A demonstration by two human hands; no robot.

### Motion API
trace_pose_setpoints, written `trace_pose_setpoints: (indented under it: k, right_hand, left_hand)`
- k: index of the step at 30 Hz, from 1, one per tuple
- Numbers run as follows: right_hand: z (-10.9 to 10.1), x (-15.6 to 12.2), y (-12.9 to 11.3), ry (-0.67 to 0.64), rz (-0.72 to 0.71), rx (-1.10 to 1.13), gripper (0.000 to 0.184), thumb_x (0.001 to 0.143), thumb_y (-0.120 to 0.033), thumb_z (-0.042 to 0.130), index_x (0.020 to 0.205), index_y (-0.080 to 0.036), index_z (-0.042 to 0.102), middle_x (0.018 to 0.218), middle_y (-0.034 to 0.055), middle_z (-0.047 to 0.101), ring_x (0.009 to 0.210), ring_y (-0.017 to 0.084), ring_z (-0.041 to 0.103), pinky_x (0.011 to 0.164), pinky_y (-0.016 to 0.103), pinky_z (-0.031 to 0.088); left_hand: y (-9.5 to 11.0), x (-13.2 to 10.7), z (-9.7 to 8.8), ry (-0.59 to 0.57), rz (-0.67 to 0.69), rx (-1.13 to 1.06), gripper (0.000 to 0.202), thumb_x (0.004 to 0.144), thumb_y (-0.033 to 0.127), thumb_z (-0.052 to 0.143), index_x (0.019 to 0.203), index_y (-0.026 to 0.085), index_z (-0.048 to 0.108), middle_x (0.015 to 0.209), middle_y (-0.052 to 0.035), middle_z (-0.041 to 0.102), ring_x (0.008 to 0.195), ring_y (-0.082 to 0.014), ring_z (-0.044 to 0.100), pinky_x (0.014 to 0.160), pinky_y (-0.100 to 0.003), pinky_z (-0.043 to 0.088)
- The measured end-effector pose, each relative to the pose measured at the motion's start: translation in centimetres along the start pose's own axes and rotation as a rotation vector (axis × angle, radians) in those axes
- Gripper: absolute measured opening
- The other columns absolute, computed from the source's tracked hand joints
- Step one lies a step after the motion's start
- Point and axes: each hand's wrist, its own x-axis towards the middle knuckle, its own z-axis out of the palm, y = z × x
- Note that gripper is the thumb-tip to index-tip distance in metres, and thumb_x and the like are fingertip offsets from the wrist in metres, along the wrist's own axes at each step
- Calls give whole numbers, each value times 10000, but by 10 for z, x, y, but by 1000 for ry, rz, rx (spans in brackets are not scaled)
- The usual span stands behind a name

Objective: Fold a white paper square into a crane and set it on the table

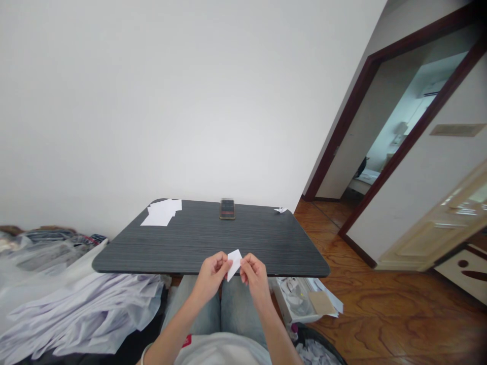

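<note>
Shirt point(228, 351) before the table point(198, 234); at the table's edge, left hand point(214, 274) and right hand point(254, 274) pinch paper point(235, 263) between them.

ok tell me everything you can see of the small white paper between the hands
The small white paper looks plain and roughly four-sided, with straight edges and a pointed upper corner. It may be folded, but any layers are too small to make out. It is held tilted by the near edge of the dark streaked table, the left hand pinching its left side, the right hand its right.
</note>
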Motion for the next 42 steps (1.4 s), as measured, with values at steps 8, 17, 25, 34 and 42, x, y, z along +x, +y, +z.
trace_pose_setpoints:
  k: [8,17,25,34,42]
  right_hand:
    - [-1,2,4,-32,-87,65,233,738,-325,573,916,-177,543,737,19,560,534,97,511,364,158,322]
    - [2,0,3,5,-139,73,245,694,-260,618,918,-185,554,766,26,569,559,103,526,354,142,327]
    - [0,1,4,-27,-132,81,221,706,-260,605,908,-182,556,768,24,563,562,100,529,364,144,329]
    - [0,-1,0,-79,-118,70,223,728,-235,579,942,-198,529,811,26,550,604,109,541,389,153,341]
    - [1,-2,0,-100,-104,68,270,718,-244,589,974,-212,510,855,35,555,614,119,537,384,164,342]
  left_hand:
    - [1,3,-2,49,-33,-84,338,695,449,565,579,162,428,423,66,439,384,-62,362,409,-178,260]
    - [2,2,0,49,-52,-124,322,694,429,577,588,155,444,422,60,468,378,-55,364,401,-171,251]
    - [5,1,0,65,-50,-121,317,695,420,580,585,155,446,423,61,467,379,-57,368,405,-174,254]
    - [3,3,-1,55,-44,-113,311,697,419,578,593,155,451,427,58,477,380,-58,374,403,-172,261]
    - [3,2,0,49,-51,-123,299,702,408,576,602,154,453,438,51,498,382,-57,381,399,-171,268]
